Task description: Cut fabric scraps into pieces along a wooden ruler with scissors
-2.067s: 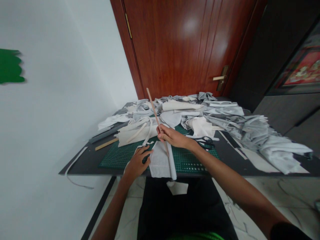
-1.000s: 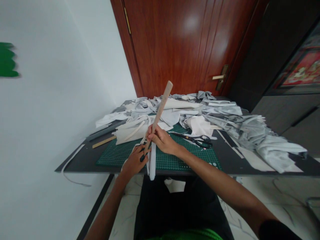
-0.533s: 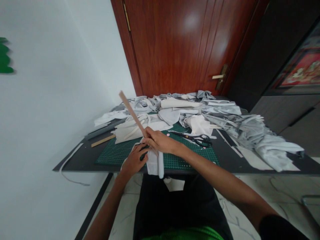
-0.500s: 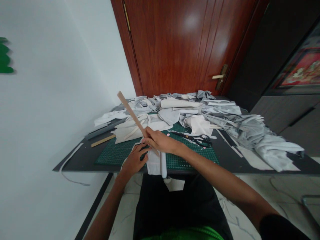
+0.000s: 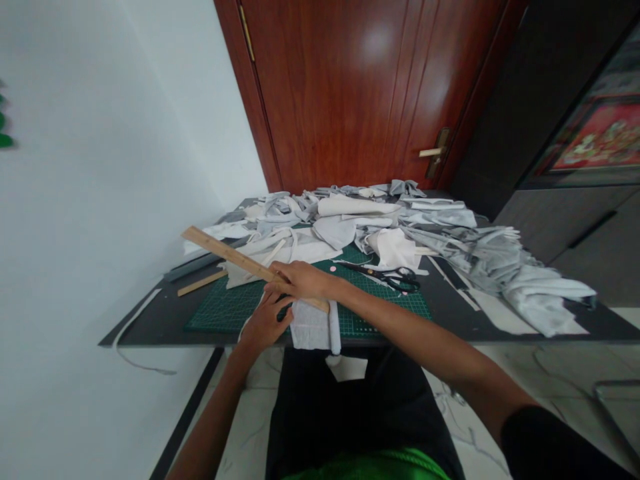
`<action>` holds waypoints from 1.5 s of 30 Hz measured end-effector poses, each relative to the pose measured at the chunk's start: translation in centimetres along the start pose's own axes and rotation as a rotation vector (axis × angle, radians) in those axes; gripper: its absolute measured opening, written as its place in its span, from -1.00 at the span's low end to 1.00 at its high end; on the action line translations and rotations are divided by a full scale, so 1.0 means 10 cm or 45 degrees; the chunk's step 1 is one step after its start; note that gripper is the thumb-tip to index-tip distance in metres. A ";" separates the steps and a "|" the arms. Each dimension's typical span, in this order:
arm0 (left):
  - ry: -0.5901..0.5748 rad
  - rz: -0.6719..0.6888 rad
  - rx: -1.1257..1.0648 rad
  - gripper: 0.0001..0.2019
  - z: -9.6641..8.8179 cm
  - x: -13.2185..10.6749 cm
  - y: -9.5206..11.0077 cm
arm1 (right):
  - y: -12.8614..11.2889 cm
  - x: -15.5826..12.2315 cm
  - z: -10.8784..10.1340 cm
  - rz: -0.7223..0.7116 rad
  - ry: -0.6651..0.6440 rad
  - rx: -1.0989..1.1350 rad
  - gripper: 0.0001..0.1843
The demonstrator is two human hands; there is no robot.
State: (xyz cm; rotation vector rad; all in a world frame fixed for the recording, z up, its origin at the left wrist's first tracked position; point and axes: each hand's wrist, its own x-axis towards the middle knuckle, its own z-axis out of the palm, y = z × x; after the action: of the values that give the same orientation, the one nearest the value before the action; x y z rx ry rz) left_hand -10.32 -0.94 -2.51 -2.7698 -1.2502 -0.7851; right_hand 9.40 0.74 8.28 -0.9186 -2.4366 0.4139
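Note:
My right hand is closed on a long wooden ruler, which slants up to the left over the green cutting mat. The ruler's near end rests on a folded piece of white cloth at the table's front edge. My left hand lies next to that cloth on its left side, with a small dark object under its curled fingers that I cannot make out.
Black scissors lie on the mat to the right. Heaps of white and grey fabric scraps cover the back and right of the dark table. A second wooden stick and a grey bar lie at the left. A red-brown door stands behind.
The ruler has swung from nearly upright down and to the left, and now lies low over the mat. The white cloth has been folded narrower under my hands.

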 end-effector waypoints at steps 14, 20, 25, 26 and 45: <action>-0.063 -0.113 -0.004 -0.75 0.02 0.00 0.01 | 0.00 0.08 0.31 0.168 -0.162 -0.519 -0.43; -0.028 -0.057 -0.017 -0.72 0.02 0.00 0.02 | 0.00 0.04 0.28 0.177 -0.163 -0.527 -0.45; 0.016 -0.007 -0.056 -0.67 0.02 0.01 0.03 | -0.02 0.06 0.16 0.190 -0.028 -0.414 -0.50; 0.010 -0.006 -0.058 -0.67 0.01 0.01 0.03 | -0.02 0.07 0.16 0.198 -0.022 -0.407 -0.50; -0.022 -0.032 -0.074 -0.67 0.01 0.03 0.03 | -0.13 -0.12 0.07 0.270 -0.112 -0.424 -0.52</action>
State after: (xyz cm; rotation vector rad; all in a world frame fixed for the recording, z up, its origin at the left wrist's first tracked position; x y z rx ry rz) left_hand -9.88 -0.93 -2.45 -2.8181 -1.2875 -0.8139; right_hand 9.13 -1.09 7.89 -1.3317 -2.5428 0.1215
